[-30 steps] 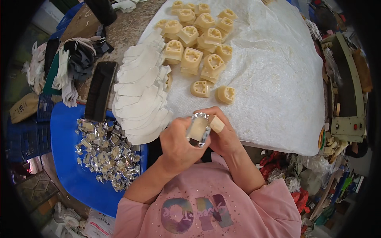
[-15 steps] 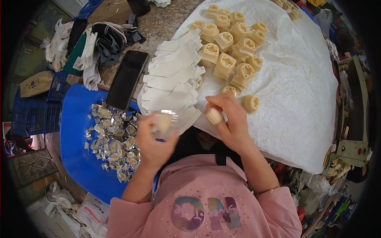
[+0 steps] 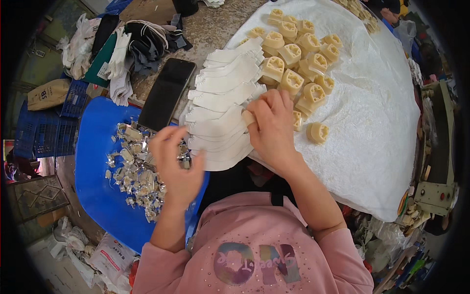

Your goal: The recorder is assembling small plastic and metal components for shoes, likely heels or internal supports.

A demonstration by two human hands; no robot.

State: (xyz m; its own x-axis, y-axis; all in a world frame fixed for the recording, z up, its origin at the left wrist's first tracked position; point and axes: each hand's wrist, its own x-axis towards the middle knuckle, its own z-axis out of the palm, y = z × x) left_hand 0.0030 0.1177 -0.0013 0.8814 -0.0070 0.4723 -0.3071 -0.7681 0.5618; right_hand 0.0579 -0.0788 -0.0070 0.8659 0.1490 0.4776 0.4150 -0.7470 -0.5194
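Centrally, the left hand (image 3: pixel 177 164), slightly blurred, hangs over the right side of a blue tub (image 3: pixel 92 161), thumb and fingers spread apart. The tub contains a heap of silvery, beige-centred pieces (image 3: pixel 139 183). Right of centre, the right hand (image 3: pixel 274 130) is closed on a small pale block (image 3: pixel 248 118), which shows beside the thumb at the right margin of the overlapping white sheets (image 3: pixel 220 115); whether its other fingertips grip anything is hidden. Beyond this hand, beige moulded pieces (image 3: pixel 292 81), hollowed on top, stand in a close cluster on a white cloth (image 3: pixel 364 137); a single beige piece (image 3: pixel 318 133) stands to its right, just apart from the cluster. Left of the sheets, a black phone (image 3: pixel 167 93) lies on the table (image 3: pixel 214 27), its near end reaching the tub's rim.
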